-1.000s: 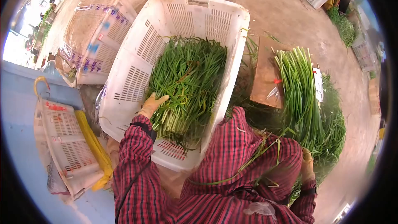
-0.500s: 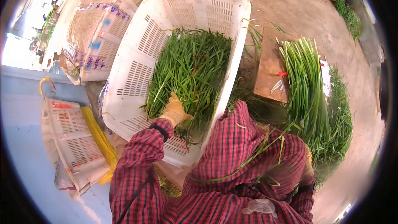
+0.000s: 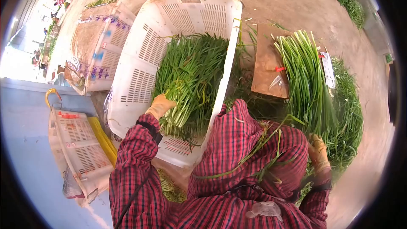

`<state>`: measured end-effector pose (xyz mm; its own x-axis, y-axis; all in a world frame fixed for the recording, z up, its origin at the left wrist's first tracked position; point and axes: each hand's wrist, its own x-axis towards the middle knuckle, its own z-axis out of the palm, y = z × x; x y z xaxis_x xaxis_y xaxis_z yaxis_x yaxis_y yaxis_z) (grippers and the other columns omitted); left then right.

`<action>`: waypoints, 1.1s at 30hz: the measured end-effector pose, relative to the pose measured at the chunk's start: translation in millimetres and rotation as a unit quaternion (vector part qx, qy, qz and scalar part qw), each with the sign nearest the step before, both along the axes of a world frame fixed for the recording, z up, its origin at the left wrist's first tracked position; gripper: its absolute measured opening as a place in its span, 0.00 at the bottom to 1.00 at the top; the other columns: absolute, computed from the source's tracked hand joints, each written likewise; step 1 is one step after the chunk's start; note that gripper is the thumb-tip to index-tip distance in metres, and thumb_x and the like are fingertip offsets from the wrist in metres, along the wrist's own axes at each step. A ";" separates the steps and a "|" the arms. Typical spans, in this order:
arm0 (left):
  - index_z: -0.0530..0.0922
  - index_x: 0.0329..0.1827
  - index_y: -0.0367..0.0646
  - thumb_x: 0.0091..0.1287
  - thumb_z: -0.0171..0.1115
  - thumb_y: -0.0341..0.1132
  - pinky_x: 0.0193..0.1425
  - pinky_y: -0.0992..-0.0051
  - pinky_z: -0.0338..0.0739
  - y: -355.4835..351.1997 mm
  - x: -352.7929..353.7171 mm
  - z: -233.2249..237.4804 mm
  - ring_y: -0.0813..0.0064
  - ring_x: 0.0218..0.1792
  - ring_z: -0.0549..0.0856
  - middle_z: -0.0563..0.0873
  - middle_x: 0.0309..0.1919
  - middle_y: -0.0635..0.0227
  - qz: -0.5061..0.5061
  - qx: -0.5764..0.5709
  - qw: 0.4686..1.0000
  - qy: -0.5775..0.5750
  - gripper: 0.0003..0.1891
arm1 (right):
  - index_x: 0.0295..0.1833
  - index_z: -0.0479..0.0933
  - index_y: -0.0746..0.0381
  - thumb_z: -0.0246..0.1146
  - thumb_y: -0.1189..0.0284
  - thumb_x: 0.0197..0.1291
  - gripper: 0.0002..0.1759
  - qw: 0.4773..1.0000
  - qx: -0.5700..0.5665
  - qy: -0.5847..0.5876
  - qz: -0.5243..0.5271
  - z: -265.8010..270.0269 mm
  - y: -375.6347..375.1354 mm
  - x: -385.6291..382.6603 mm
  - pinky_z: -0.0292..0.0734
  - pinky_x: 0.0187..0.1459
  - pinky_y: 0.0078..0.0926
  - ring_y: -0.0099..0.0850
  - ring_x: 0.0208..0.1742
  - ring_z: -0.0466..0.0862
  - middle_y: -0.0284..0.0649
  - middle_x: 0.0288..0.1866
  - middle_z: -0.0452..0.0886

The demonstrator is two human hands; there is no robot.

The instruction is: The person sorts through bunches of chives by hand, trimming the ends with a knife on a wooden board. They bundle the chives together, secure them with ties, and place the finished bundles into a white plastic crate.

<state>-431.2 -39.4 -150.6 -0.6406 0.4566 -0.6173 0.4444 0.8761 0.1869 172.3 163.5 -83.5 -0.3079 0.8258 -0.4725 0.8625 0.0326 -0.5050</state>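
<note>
Clad in red plaid clothing (image 3: 229, 140), reaches with the gloved left hand (image 3: 161, 107) into a deep white crate (image 3: 231, 51) with slotted walls. Touches the leafy greens (image 3: 193, 68) heaped inside, near their pale lower ends, with one digit stretched over the stalks. Hides the palm from view, leaving no way to tell a pinch from a simple touch. Rests the gloved right hand (image 3: 318, 150) just outside the right knee (image 3: 290, 144), at the lower end of a long-stemmed bundle (image 3: 303, 76), with fingers slightly bent; cannot tell whether pressed together on anything. Has that bundle to the right of the crate, with pale cut ends pointing away, between brown cardboard (image 3: 267, 68) and a pile of loose greens (image 3: 347, 123). Bears stray green strands (image 3: 256, 147) across the plaid. Shows a white card (image 3: 327, 70) along the bundle's right edge. Includes, left of the crate, a second crate (image 3: 114, 38) with purple markings and, nearer, beside a blue surface (image 3: 34, 144), a tilted slotted crate (image 3: 85, 157) with a yellow strip (image 3: 101, 138).
</note>
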 end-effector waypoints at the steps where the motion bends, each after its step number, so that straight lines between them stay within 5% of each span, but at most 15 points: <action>1: 0.80 0.48 0.30 0.48 0.72 0.45 0.49 0.67 0.79 -5.0 -11.9 -10.8 0.59 0.44 0.86 0.86 0.40 0.50 0.031 0.036 0.998 -0.032 0.30 | 0.59 0.74 0.63 0.65 0.75 0.59 0.21 0.998 0.055 0.002 0.037 7.0 6.2 -7.0 0.77 0.54 0.34 0.43 0.53 0.81 0.50 0.57 0.78; 4: 0.83 0.41 0.30 0.47 0.72 0.46 0.41 0.68 0.78 -2.9 -25.5 -5.7 0.64 0.33 0.85 0.86 0.31 0.54 0.088 0.063 0.991 -0.082 0.26 | 0.58 0.76 0.61 0.68 0.63 0.56 0.25 0.963 0.233 -0.084 0.106 83.8 15.2 -89.4 0.78 0.48 0.39 0.48 0.50 0.82 0.55 0.46 0.83; 7: 0.82 0.42 0.29 0.50 0.69 0.47 0.41 0.68 0.76 -7.0 -35.7 10.4 0.64 0.33 0.83 0.86 0.31 0.54 0.075 0.088 0.978 -0.171 0.27 | 0.54 0.81 0.58 0.69 0.54 0.53 0.26 0.968 0.113 -0.171 0.148 147.5 17.8 -158.9 0.79 0.44 0.40 0.47 0.41 0.85 0.50 0.33 0.85; 10: 0.81 0.45 0.28 0.50 0.69 0.48 0.43 0.66 0.76 -6.2 -29.3 25.1 0.64 0.36 0.83 0.86 0.35 0.53 0.073 0.076 0.986 -0.133 0.30 | 0.49 0.84 0.58 0.70 0.51 0.49 0.26 0.921 0.191 -0.163 0.298 156.1 10.4 -176.3 0.79 0.40 0.40 0.46 0.34 0.85 0.45 0.26 0.84; 12: 0.81 0.50 0.38 0.54 0.66 0.47 0.46 0.66 0.75 -15.0 -36.1 16.3 0.60 0.40 0.83 0.84 0.39 0.50 0.068 0.061 0.984 -0.151 0.25 | 0.48 0.84 0.60 0.70 0.52 0.48 0.27 0.927 0.128 -0.190 0.298 165.3 15.6 -179.9 0.79 0.40 0.40 0.46 0.36 0.85 0.48 0.33 0.85; 14: 0.83 0.50 0.49 0.59 0.62 0.45 0.49 0.66 0.74 -32.3 -49.6 -15.6 0.56 0.43 0.82 0.83 0.39 0.50 -0.121 0.127 0.968 -0.180 0.18 | 0.47 0.84 0.62 0.71 0.55 0.49 0.25 0.890 0.280 -0.056 0.355 156.9 32.2 -154.5 0.81 0.41 0.38 0.43 0.39 0.86 0.48 0.39 0.85; 15: 0.84 0.48 0.57 0.62 0.59 0.45 0.51 0.67 0.73 -27.9 -42.7 -5.4 0.55 0.45 0.81 0.82 0.39 0.49 -0.056 0.098 0.972 -0.204 0.13 | 0.45 0.84 0.62 0.70 0.60 0.52 0.19 0.904 0.271 -0.096 0.318 172.9 23.2 -178.8 0.82 0.45 0.34 0.39 0.43 0.86 0.47 0.44 0.85; 19: 0.83 0.45 0.46 0.62 0.59 0.44 0.52 0.67 0.73 -33.9 -45.9 -19.4 0.58 0.46 0.81 0.83 0.40 0.52 -0.080 0.179 0.957 -0.215 0.15 | 0.42 0.82 0.61 0.58 0.67 0.65 0.11 0.843 0.217 0.221 0.440 149.8 -16.9 -290.1 0.82 0.41 0.34 0.40 0.38 0.85 0.41 0.38 0.85; 21: 0.82 0.47 0.43 0.65 0.57 0.38 0.45 0.71 0.73 -29.4 -47.7 -21.0 0.67 0.41 0.81 0.83 0.36 0.61 -0.005 0.193 0.941 -0.277 0.13 | 0.46 0.80 0.61 0.51 0.62 0.70 0.17 0.751 0.182 0.150 0.617 83.8 -34.2 -352.0 0.79 0.47 0.43 0.46 0.45 0.84 0.49 0.41 0.83; 22: 0.81 0.48 0.40 0.67 0.56 0.33 0.38 0.74 0.74 -30.5 -49.5 -21.7 0.75 0.35 0.80 0.84 0.32 0.71 0.074 0.201 0.917 -0.337 0.11 | 0.52 0.76 0.60 0.55 0.72 0.64 0.12 0.801 0.026 0.026 0.597 30.8 -46.3 -390.1 0.80 0.47 0.38 0.45 0.49 0.83 0.47 0.43 0.82; 23: 0.81 0.48 0.40 0.67 0.56 0.33 0.38 0.74 0.74 -38.1 -50.1 -25.6 0.75 0.35 0.80 0.84 0.32 0.71 0.071 0.198 0.918 -0.336 0.11 | 0.56 0.75 0.61 0.52 0.63 0.69 0.17 0.746 0.049 -0.009 0.664 32.2 -61.0 -419.1 0.80 0.46 0.37 0.45 0.51 0.83 0.51 0.45 0.82; 24: 0.79 0.52 0.41 0.69 0.55 0.33 0.42 0.75 0.76 -48.3 -49.8 -32.2 0.76 0.38 0.81 0.83 0.38 0.69 0.047 0.265 0.909 -0.318 0.12 | 0.64 0.71 0.62 0.49 0.49 0.70 0.31 0.853 -0.123 -0.095 0.499 17.3 -75.5 -447.8 0.81 0.46 0.39 0.44 0.53 0.83 0.56 0.49 0.82; 26: 0.76 0.59 0.41 0.73 0.51 0.32 0.49 0.77 0.80 -65.2 -52.9 -36.5 0.77 0.46 0.82 0.83 0.49 0.66 0.000 0.396 0.875 -0.279 0.15 | 0.72 0.62 0.65 0.47 0.38 0.66 0.45 0.891 -0.365 -0.077 0.258 13.9 -95.2 -466.6 0.79 0.56 0.52 0.48 0.62 0.78 0.49 0.68 0.71; 27: 0.73 0.62 0.41 0.76 0.46 0.34 0.55 0.77 0.81 -64.8 -42.8 -6.6 0.76 0.50 0.82 0.80 0.55 0.65 -0.146 0.361 0.911 -0.138 0.15 | 0.72 0.64 0.62 0.50 0.37 0.64 0.44 0.901 -0.403 -0.034 0.157 7.3 -104.0 -471.3 0.76 0.57 0.54 0.47 0.65 0.75 0.47 0.70 0.69; 33: 0.66 0.69 0.42 0.72 0.53 0.28 0.67 0.76 0.73 -54.4 -19.6 14.2 0.75 0.56 0.80 0.79 0.59 0.67 0.155 0.402 0.817 -0.384 0.22 | 0.70 0.65 0.60 0.56 0.43 0.64 0.39 0.789 -0.533 0.305 -0.015 -44.4 -128.5 -469.9 0.76 0.55 0.56 0.42 0.64 0.74 0.41 0.71 0.67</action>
<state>-450.8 -93.8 -136.4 -0.3665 0.8020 -0.4717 -0.2938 0.3812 0.8765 -297.7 35.0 -127.9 -0.7346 0.0707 -0.6748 0.4406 -0.7065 -0.5538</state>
